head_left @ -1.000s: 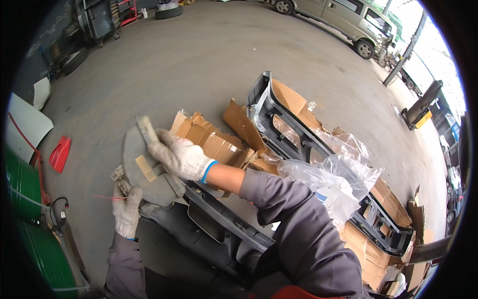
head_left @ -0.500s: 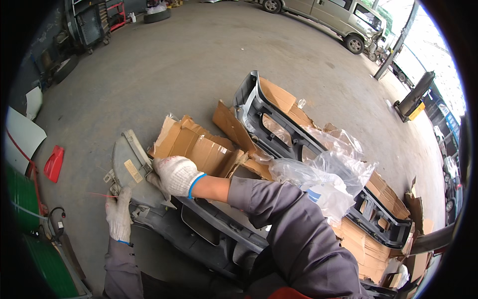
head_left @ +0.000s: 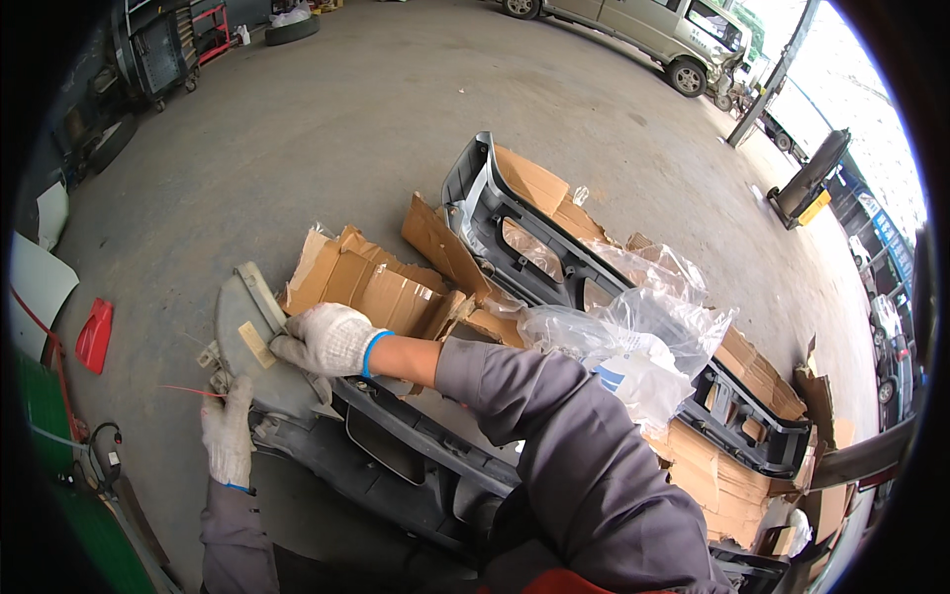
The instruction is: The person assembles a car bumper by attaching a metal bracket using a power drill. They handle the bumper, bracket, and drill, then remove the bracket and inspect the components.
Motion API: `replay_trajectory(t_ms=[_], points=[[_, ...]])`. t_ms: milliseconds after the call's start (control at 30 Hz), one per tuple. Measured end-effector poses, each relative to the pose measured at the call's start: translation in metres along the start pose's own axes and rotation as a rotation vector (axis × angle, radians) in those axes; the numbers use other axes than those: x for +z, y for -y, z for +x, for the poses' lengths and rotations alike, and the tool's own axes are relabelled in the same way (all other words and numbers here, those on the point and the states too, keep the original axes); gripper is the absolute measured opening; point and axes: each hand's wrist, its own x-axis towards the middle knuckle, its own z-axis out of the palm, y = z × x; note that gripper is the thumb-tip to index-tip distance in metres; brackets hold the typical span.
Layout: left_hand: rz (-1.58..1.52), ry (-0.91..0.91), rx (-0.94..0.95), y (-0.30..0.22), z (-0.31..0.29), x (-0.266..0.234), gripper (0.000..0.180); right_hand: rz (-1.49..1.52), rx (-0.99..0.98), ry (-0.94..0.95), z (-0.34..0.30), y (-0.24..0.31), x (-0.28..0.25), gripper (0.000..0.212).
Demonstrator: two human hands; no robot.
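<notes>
A grey plastic car part (head_left: 237, 315) with a curved edge and a beige label lies at the left end of a black bumper (head_left: 411, 457). My right hand (head_left: 332, 340), in a white knit glove with a blue cuff, has its fingers curled over the part's right side. At the lower left edge of the part, my left hand (head_left: 229, 434), gloved the same way, has its fingers pressed together by a small fitting. A thin red wire (head_left: 190, 390) sticks out leftward from these fingers; its other end is hidden.
Torn cardboard (head_left: 366, 287) lies beyond the bumper. A second dark bumper (head_left: 539, 247) rests on cardboard to the right, partly under clear plastic wrap (head_left: 633, 337). At the left are a red plastic piece (head_left: 94, 337) and a black cable (head_left: 102, 445). A van (head_left: 643, 35) stands far off.
The whole view has shifted slightly. My right hand has slid a little down the grey part, toward the label. The left hand stays at the part's lower edge with the red wire.
</notes>
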Motion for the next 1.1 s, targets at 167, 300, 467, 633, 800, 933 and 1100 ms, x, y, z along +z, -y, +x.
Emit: replay_trajectory(t_ms=[167,300,467,633,800,933,1100], points=[[0.027,0.020,0.103,0.013,0.006,-0.004,0.056,0.038,0.025,0.004,-0.001,0.001,-0.001,0.049],[0.028,0.045,0.081,0.021,0.011,-0.007,0.055,0.036,0.020,0.009,0.000,0.000,0.000,0.049],[-0.058,0.034,-0.006,0.012,0.004,-0.003,0.056,0.020,-0.001,0.010,0.000,-0.004,0.004,0.048],[0.051,0.038,-0.009,0.026,0.011,-0.008,0.054,0.013,-0.008,0.031,-0.001,-0.006,0.004,0.046],[0.027,0.052,-0.019,0.016,0.007,-0.002,0.043,0.006,0.000,0.008,0.001,-0.004,-0.001,0.046],[-0.038,0.138,0.167,0.004,0.003,-0.005,0.033,0.047,0.058,-0.052,0.004,-0.014,-0.012,0.047],[0.186,0.053,0.111,0.005,0.008,-0.025,0.045,0.614,0.274,-0.286,-0.029,-0.056,-0.053,0.050]])
